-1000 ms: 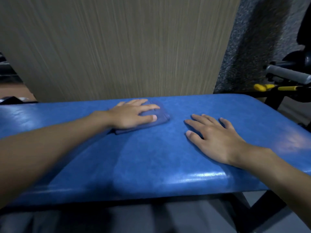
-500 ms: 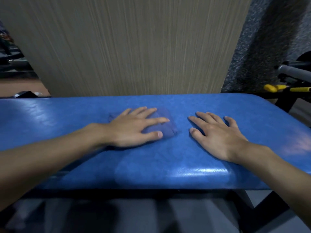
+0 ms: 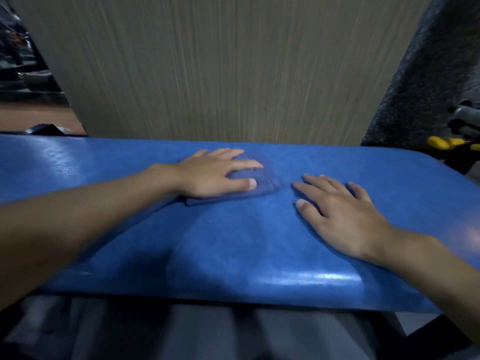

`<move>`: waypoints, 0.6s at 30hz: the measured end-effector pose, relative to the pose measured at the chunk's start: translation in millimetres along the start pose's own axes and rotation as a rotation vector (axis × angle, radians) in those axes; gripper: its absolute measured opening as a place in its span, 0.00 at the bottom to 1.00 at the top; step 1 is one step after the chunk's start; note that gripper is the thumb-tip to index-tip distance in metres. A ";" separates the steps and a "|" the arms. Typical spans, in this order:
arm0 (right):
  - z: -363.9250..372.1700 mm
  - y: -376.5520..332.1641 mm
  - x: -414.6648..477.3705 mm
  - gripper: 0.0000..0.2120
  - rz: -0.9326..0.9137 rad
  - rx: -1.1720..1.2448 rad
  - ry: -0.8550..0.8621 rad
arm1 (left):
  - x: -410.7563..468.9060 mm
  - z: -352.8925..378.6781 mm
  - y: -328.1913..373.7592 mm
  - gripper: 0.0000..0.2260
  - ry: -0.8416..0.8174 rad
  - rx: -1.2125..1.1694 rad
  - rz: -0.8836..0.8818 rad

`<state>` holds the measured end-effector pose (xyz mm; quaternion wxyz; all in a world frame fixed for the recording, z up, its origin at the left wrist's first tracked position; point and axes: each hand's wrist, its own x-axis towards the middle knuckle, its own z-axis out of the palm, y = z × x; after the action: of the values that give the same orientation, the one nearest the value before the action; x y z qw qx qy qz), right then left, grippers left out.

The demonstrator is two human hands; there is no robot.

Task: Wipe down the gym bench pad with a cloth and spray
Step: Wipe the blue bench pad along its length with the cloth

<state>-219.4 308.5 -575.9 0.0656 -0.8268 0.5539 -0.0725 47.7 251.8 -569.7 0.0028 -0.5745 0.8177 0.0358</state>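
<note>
A glossy blue bench pad (image 3: 233,245) runs across the view from left to right. My left hand (image 3: 215,174) lies flat on a folded dark blue cloth (image 3: 262,187) near the pad's far edge, fingers spread over it and pressing it down. To its right, my right hand (image 3: 340,214) rests palm down on the bare pad with fingers apart, holding nothing. A short gap separates the cloth from my right fingertips. No spray bottle is in view.
A beige wood-grain panel (image 3: 220,74) stands right behind the bench. At the right are a dark speckled surface (image 3: 428,87) and gym equipment with a yellow part (image 3: 441,142) and a grey handle (image 3: 467,113). Dark frame parts lie under the pad.
My left hand slid the cloth slightly to the right along the pad, closer to my right hand. The camera view shifted a little; my right hand stayed flat on the pad.
</note>
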 end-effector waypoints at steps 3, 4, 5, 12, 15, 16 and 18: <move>-1.6 -1.6 -2.0 0.24 0.007 -0.011 -0.024 | 31.6 -6.7 -51.4 0.35 0.019 -0.010 -0.186; -1.9 -1.9 -2.1 0.25 0.010 -0.015 -0.029 | 37.2 -8.7 -62.7 0.34 0.027 -0.014 -0.239; -2.0 -1.9 -2.1 0.25 0.012 -0.021 -0.034 | 40.8 -9.4 -69.1 0.33 0.036 -0.022 -0.277; -0.4 -2.8 -1.9 0.26 0.030 -0.025 -0.027 | 8.9 -0.8 -33.7 0.34 0.007 -0.023 -0.211; -0.4 -3.3 -2.9 0.26 0.029 -0.017 -0.007 | -34.7 -0.5 2.7 0.33 -0.028 -0.009 -0.054; -0.5 -4.0 -3.3 0.25 0.031 -0.016 -0.002 | -50.7 1.3 15.0 0.33 -0.032 0.020 0.015; -0.8 -5.4 -3.9 0.24 0.040 -0.026 0.005 | -83.4 4.6 36.7 0.34 -0.035 0.098 0.156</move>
<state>-216.1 314.0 -574.2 0.0550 -0.8161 0.5715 -0.0663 41.4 342.8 -568.4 0.0423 -0.5075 0.8606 0.0056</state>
